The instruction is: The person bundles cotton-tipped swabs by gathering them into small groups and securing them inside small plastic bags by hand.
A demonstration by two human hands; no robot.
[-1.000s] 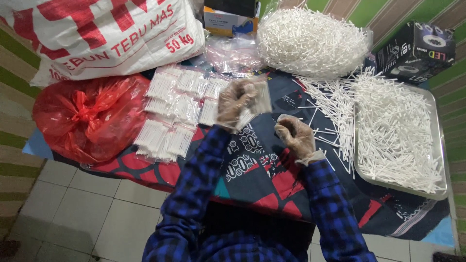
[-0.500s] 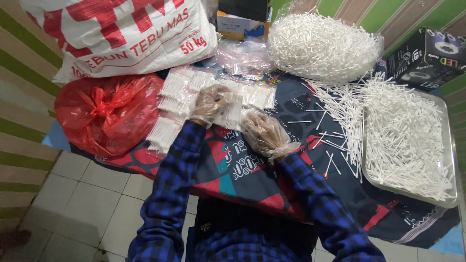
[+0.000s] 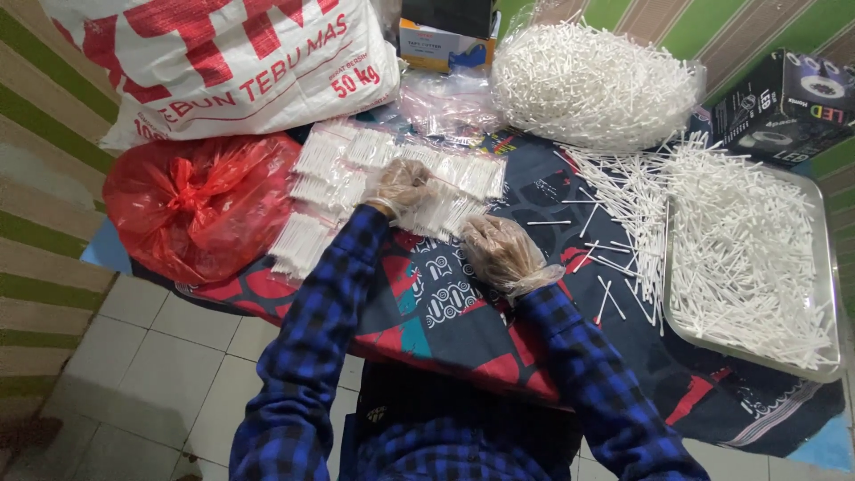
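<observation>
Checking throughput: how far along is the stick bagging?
Done: a spread of filled clear packets lies beside the red bag. In hand: the left hand presses a packet onto that spread; the right hand hovers empty. Left: loose white sticks fill the metal tray, plus a big heap behind.
</observation>
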